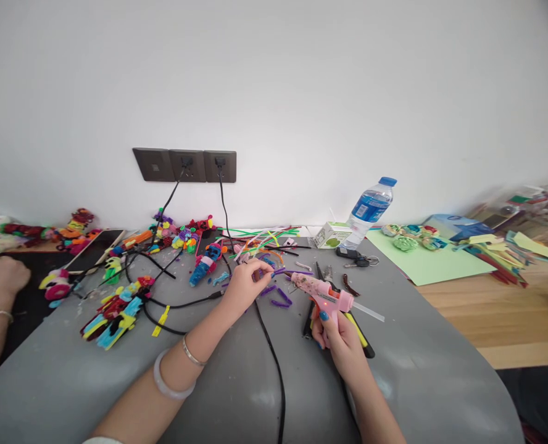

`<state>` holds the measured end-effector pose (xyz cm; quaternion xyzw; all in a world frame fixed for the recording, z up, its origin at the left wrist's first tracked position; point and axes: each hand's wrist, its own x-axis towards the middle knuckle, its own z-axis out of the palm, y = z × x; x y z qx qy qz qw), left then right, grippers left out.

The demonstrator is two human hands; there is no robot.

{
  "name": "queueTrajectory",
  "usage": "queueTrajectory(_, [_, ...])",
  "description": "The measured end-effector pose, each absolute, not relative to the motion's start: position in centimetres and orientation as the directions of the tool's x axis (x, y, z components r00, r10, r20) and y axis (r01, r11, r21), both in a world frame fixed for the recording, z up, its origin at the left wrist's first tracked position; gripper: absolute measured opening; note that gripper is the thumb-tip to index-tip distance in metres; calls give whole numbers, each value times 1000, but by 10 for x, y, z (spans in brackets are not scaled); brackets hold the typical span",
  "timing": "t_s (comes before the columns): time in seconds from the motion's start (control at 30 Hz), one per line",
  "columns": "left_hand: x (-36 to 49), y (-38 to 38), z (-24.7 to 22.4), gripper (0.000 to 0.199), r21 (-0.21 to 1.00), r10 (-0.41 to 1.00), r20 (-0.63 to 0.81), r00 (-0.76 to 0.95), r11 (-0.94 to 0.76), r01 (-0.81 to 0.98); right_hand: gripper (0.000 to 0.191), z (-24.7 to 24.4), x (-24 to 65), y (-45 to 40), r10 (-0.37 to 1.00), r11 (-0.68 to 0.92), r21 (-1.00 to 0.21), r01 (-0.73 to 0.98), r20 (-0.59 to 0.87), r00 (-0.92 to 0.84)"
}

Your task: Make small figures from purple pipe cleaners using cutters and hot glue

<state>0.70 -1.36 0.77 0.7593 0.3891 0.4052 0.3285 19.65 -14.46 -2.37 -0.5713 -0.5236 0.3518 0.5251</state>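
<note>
My right hand [344, 346] is wrapped around the handle of a pink hot glue gun [319, 291], its nozzle turned left and a clear glue stick [369, 311] poking out of the back. Fingers pinched, my left hand [249, 282] is just left of the nozzle. A thin purple pipe cleaner piece [279, 271] shows at its fingertips, partly hidden by them. Short bent purple pipe cleaner pieces [281, 300] lie on the grey table [237, 382] below. Pliers with yellow-and-black handles [360, 332] rest under the glue gun.
Pipe cleaner figures [115, 313] and black cables [270, 351] spread across the left and middle. Behind are a water bottle [370, 208], a small box [332, 235] and keys [361, 261]. Green paper [434, 266] lies right. Another person's hand [0, 277] is at far left.
</note>
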Motion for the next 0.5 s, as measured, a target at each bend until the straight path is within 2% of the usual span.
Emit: queueTrajectory(0.5, [7, -13, 7, 12, 802, 854, 374, 361, -493, 338, 43, -23, 196, -146, 959, 80, -945, 317, 160, 235])
